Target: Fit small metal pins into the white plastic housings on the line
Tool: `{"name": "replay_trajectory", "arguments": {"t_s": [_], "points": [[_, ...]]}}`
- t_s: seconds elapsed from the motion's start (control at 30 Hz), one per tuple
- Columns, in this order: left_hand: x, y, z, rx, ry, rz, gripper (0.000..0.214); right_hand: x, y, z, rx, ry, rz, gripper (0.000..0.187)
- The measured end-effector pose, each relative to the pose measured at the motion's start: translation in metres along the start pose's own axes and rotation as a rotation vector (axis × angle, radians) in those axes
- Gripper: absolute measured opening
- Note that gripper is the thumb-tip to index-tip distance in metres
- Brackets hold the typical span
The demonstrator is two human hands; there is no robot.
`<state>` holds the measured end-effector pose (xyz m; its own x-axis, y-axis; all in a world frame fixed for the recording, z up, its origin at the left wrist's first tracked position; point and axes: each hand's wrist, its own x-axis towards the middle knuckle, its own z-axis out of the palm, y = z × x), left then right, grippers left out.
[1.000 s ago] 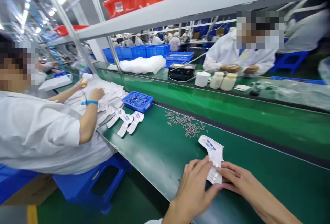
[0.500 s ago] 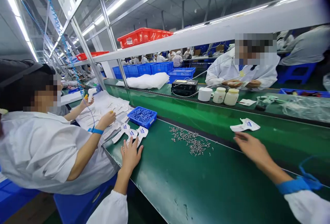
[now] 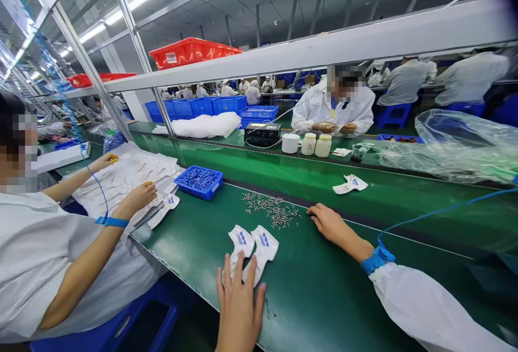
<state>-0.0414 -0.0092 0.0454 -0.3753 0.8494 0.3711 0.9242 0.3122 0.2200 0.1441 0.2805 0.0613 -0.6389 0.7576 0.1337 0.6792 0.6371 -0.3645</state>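
Note:
My left hand (image 3: 240, 303) lies open and spread, its fingertips on two white gun-shaped plastic shells (image 3: 265, 244) with blue print. These shells rest side by side on the green worktop. My right hand (image 3: 332, 226) is at the edge of the green belt, fingers loosely extended, nothing visible in them. Left of it lies a scattered pile of small metal screws (image 3: 275, 210). Another white shell (image 3: 350, 184) sits on the belt beyond my right hand. A blue wrist strap (image 3: 378, 258) with a cord circles my right wrist.
A blue tray (image 3: 199, 181) of small blue parts stands at the back left of the worktop. A co-worker (image 3: 73, 244) at my left handles white pieces beside another shell (image 3: 164, 210). Across the belt are white jars (image 3: 322, 146), a black box (image 3: 262, 134) and another person (image 3: 334, 106).
My left hand has slid two shells rightward and nearer, away from the co-worker. My right hand has drawn back from the shell on the belt toward the screws. The view has turned right.

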Motion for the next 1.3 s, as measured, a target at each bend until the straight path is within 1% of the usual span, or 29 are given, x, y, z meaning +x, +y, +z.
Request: {"name": "replay_trajectory", "arguments": {"t_s": [0.1,0.2,0.3,0.37,0.47,0.53,0.6,0.67,0.73,0.83,0.9,0.97,1.1,1.17,1.23,1.3], "points": [[-0.016,0.039,0.002,-0.083,-0.025,0.039,0.052,-0.015,0.006,-0.009,0.017,-0.004,0.064,0.029],[-0.024,0.07,0.004,-0.168,-0.093,0.094,0.056,-0.034,0.009,-0.018,0.072,-0.001,0.097,0.029],[-0.024,0.089,0.004,-0.262,-0.147,0.13,0.058,-0.059,0.0,-0.029,0.141,0.012,0.128,0.03],[-0.021,0.097,0.002,-0.363,-0.158,0.152,0.053,-0.08,-0.016,-0.037,0.308,0.02,0.168,0.028],[-0.011,0.101,-0.006,-0.583,-0.177,0.191,0.04,-0.116,-0.05,-0.045,0.788,0.014,0.253,0.03],[-0.004,0.103,-0.012,-0.747,-0.193,0.191,0.032,-0.14,-0.073,-0.047,1.017,-0.022,0.306,0.034],[0.001,0.106,-0.015,-0.892,-0.199,0.151,0.022,-0.158,-0.09,-0.045,1.141,-0.046,0.368,0.037],[0.004,0.108,-0.017,-0.999,-0.214,0.094,0.015,-0.169,-0.099,-0.042,1.219,-0.046,0.438,0.041],[0.005,0.109,-0.016,-1.066,-0.256,0.05,0.015,-0.174,-0.103,-0.039,1.295,-0.027,0.497,0.045],[0.006,0.107,-0.015,-1.107,-0.308,0.019,0.016,-0.174,-0.103,-0.036,1.409,-0.001,0.547,0.046],[0.008,0.106,-0.014,-1.109,-0.318,0.012,0.017,-0.172,-0.103,-0.034,1.449,-0.015,0.565,0.046],[0.01,0.104,-0.013,-1.104,-0.315,0.026,0.017,-0.17,-0.102,-0.033,1.448,-0.056,0.57,0.045],[0.013,0.102,-0.013,-1.069,-0.298,0.073,0.015,-0.169,-0.1,-0.031,1.406,-0.128,0.534,0.04],[0.013,0.101,-0.012,-1.062,-0.303,0.057,0.013,-0.17,-0.097,-0.032,1.364,-0.143,0.491,0.036],[0.013,0.099,-0.011,-1.07,-0.319,0.018,0.016,-0.171,-0.093,-0.033,1.3,-0.162,0.444,0.034],[0.013,0.097,-0.011,-1.045,-0.326,0.027,0.018,-0.171,-0.09,-0.035,1.206,-0.182,0.409,0.034]]}}
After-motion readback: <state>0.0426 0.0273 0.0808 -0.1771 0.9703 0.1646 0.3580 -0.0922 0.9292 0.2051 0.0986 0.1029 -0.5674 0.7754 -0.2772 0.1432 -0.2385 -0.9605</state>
